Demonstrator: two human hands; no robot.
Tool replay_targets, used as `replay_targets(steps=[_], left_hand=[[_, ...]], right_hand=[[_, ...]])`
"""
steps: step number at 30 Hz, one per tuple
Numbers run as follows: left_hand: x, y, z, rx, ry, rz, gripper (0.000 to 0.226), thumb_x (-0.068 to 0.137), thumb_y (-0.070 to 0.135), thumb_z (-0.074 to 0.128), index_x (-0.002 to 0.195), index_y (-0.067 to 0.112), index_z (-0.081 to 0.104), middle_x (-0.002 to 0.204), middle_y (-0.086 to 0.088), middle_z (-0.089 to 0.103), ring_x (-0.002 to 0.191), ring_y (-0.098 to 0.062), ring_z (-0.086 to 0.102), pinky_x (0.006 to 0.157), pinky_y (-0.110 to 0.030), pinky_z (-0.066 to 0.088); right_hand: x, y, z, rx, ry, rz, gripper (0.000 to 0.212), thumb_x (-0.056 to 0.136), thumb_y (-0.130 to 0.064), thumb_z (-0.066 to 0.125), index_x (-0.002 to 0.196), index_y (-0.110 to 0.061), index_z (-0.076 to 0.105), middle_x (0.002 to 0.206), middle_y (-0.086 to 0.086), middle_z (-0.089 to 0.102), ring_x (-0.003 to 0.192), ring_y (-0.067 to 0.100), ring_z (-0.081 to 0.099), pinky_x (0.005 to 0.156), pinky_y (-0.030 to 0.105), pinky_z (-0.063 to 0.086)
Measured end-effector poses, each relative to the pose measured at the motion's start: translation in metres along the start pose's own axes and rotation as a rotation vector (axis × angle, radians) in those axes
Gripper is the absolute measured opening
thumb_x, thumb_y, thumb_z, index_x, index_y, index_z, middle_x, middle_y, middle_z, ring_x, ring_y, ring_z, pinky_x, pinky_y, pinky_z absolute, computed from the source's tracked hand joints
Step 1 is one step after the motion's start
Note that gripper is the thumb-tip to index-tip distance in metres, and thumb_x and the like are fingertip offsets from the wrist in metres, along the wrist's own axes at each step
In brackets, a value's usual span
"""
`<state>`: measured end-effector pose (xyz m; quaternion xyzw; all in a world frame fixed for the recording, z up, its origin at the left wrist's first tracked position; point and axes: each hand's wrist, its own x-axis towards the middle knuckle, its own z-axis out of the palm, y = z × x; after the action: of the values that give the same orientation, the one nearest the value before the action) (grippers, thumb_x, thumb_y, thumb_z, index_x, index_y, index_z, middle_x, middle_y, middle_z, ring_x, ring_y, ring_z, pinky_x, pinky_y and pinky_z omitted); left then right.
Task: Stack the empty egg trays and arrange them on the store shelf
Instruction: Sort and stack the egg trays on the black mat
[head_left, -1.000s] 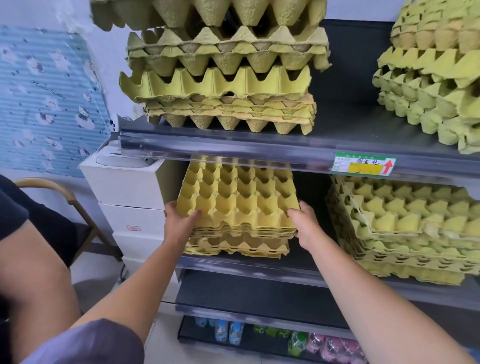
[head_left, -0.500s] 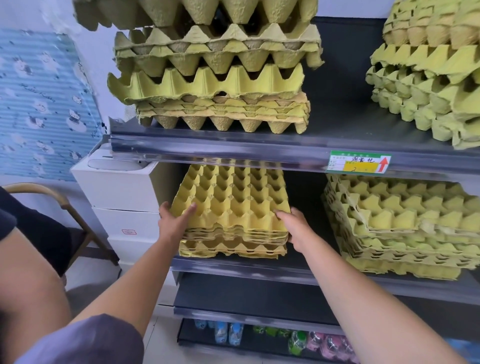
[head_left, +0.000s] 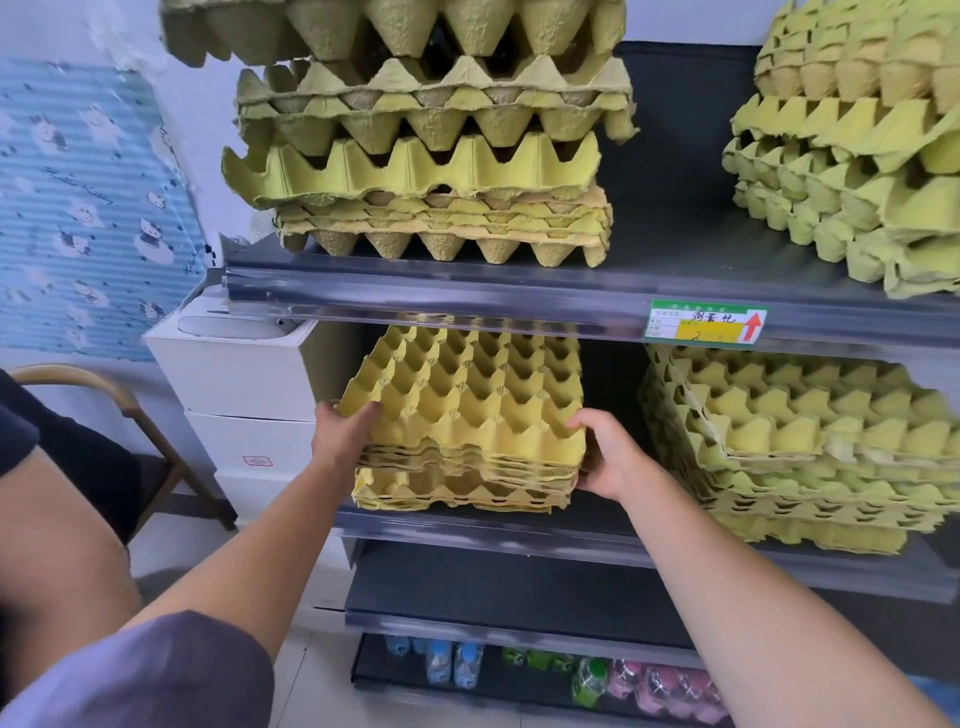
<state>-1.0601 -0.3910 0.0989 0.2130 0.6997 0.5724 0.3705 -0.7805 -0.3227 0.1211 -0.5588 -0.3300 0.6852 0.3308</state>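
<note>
A stack of yellow egg trays (head_left: 467, 410) sits on the middle shelf (head_left: 519, 535), its upper trays tilted up at the back over a lower pile. My left hand (head_left: 340, 436) grips the stack's front left corner, thumb on top. At the front right corner my right hand (head_left: 605, 457) holds the upper trays, fingers curled around the edge. More tray stacks stand on the top shelf (head_left: 467, 301): a greenish pile (head_left: 426, 156) at left and another pile (head_left: 857, 156) at right. A further stack (head_left: 800, 447) fills the middle shelf's right side.
White boxes (head_left: 244, 384) stand left of the shelf unit. A wooden chair (head_left: 104, 395) and another person's arm (head_left: 47, 561) are at far left. A price label (head_left: 706, 322) hangs on the top shelf rail. Bottles (head_left: 452, 665) line the bottom shelf.
Both hands have shifted slightly along the stack's front corners, the right hand curling further around the right edge. The trays stay in place on the shelf.
</note>
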Motion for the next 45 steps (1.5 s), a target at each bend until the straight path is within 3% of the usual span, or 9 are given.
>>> replay_targets(steps=[6, 10, 15, 21, 24, 30, 36, 42, 45], left_hand=[[-0.012, 0.013, 0.001, -0.028, -0.027, 0.04, 0.069, 0.059, 0.041, 0.065, 0.119, 0.017, 0.042, 0.108, -0.013, 0.058, 0.098, -0.033, 0.061, 0.087, -0.055, 0.052], [-0.02, 0.021, 0.006, -0.019, -0.069, 0.062, 0.071, 0.075, 0.042, 0.071, 0.131, 0.02, 0.035, 0.12, -0.012, 0.055, 0.105, -0.033, 0.058, 0.092, -0.053, 0.049], [-0.039, 0.027, 0.018, -0.011, -0.05, 0.148, 0.085, 0.083, 0.036, 0.068, 0.149, 0.023, 0.015, 0.152, -0.012, 0.024, 0.135, -0.035, 0.032, 0.11, -0.051, 0.03], [-0.086, -0.002, 0.055, -0.067, -0.312, -0.054, 0.094, 0.085, 0.04, 0.064, 0.151, 0.023, -0.001, 0.155, -0.01, 0.021, 0.14, -0.032, 0.025, 0.112, -0.055, 0.024], [-0.097, -0.007, 0.063, -0.16, -0.311, -0.107, 0.116, 0.066, 0.049, 0.074, 0.148, 0.035, -0.007, 0.157, -0.005, 0.012, 0.14, -0.033, 0.025, 0.108, -0.057, 0.03], [-0.107, -0.008, 0.061, -0.325, -0.349, -0.297, 0.098, 0.072, 0.05, 0.074, 0.145, 0.038, 0.01, 0.147, -0.004, 0.032, 0.128, -0.038, 0.039, 0.093, -0.064, 0.041], [-0.098, -0.006, 0.05, -0.162, -0.246, -0.322, 0.067, 0.083, 0.026, 0.068, 0.136, 0.026, 0.027, 0.122, -0.015, 0.048, 0.1, -0.034, 0.057, 0.062, -0.04, 0.053], [-0.085, -0.016, 0.033, -0.092, -0.246, -0.296, 0.049, 0.083, 0.02, 0.064, 0.125, 0.024, 0.038, 0.121, -0.013, 0.052, 0.091, -0.029, 0.056, 0.059, -0.036, 0.049], [-0.078, -0.02, 0.024, -0.114, -0.199, -0.29, 0.05, 0.083, 0.02, 0.063, 0.126, 0.024, 0.037, 0.122, -0.012, 0.052, 0.09, -0.028, 0.055, 0.061, -0.037, 0.049]], right_hand=[[-0.025, -0.003, -0.013, -0.031, -0.087, -0.009, 0.024, 0.086, -0.015, 0.063, 0.11, -0.011, 0.059, 0.11, 0.015, 0.064, 0.103, 0.031, 0.06, 0.075, 0.043, 0.053], [-0.033, 0.001, -0.013, 0.025, -0.058, -0.07, 0.02, 0.09, -0.004, 0.048, 0.105, -0.009, 0.061, 0.104, 0.016, 0.065, 0.097, 0.031, 0.061, 0.077, 0.045, 0.053], [-0.037, 0.012, -0.008, 0.185, 0.015, -0.099, 0.024, 0.092, -0.009, 0.052, 0.113, -0.01, 0.062, 0.109, 0.018, 0.067, 0.102, 0.035, 0.063, 0.083, 0.054, 0.053], [-0.047, 0.03, 0.033, 0.254, 0.121, -0.156, 0.037, 0.085, -0.006, 0.06, 0.121, -0.004, 0.052, 0.116, 0.027, 0.06, 0.106, 0.043, 0.061, 0.086, 0.062, 0.049], [-0.054, 0.041, 0.055, 0.301, 0.164, -0.174, 0.036, 0.085, -0.009, 0.063, 0.113, -0.013, 0.041, 0.111, 0.022, 0.056, 0.101, 0.035, 0.06, 0.09, 0.055, 0.051], [-0.058, 0.064, 0.09, 0.318, 0.246, -0.26, 0.065, 0.084, -0.013, 0.065, 0.138, -0.017, 0.03, 0.13, 0.012, 0.051, 0.113, 0.031, 0.054, 0.097, 0.05, 0.048], [-0.054, 0.077, 0.1, 0.321, 0.179, -0.201, 0.09, 0.074, -0.022, 0.078, 0.144, -0.023, 0.023, 0.134, 0.002, 0.046, 0.116, 0.024, 0.049, 0.099, 0.046, 0.046], [-0.061, 0.077, 0.08, 0.234, 0.05, 0.015, 0.088, 0.061, -0.066, 0.074, 0.133, -0.028, 0.039, 0.129, 0.005, 0.051, 0.115, 0.028, 0.051, 0.084, 0.048, 0.049], [-0.049, 0.057, 0.057, 0.252, 0.131, -0.048, 0.078, 0.074, -0.059, 0.07, 0.136, -0.023, 0.037, 0.137, 0.008, 0.046, 0.121, 0.03, 0.048, 0.098, 0.05, 0.045]])
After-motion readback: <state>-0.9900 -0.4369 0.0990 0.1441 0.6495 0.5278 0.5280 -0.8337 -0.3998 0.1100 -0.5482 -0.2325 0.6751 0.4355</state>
